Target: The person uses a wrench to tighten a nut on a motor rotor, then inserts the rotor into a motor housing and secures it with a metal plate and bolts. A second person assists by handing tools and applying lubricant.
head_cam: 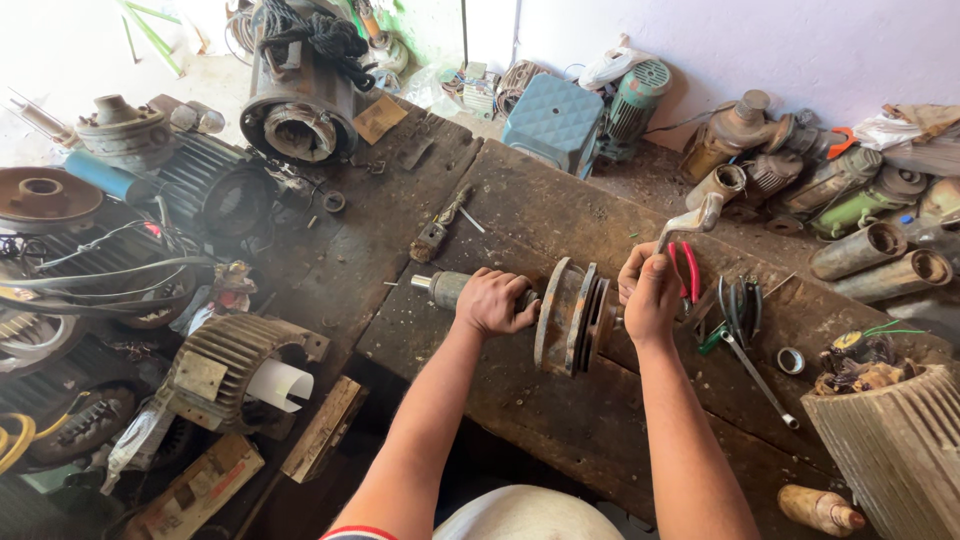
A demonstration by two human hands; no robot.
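At the centre of the dark, oil-stained wooden workbench (560, 200) lies a rusty round metal rotor assembly with a grey steel shaft (572, 315). The left hand (493, 301) is wrapped tight around the shaft at its 9 o'clock side. The right hand (650, 293), at 3 o'clock, is clenched on a bent silver metal spanner (692, 220). Red-handled pliers (688, 268) lie just beside that hand.

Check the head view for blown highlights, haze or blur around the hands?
Head view: top-left floor blown out white, with haze over the stator housing; left hand, right hand and rusty rotor assembly sharp, evenly lit; edges bow from the wide lens.
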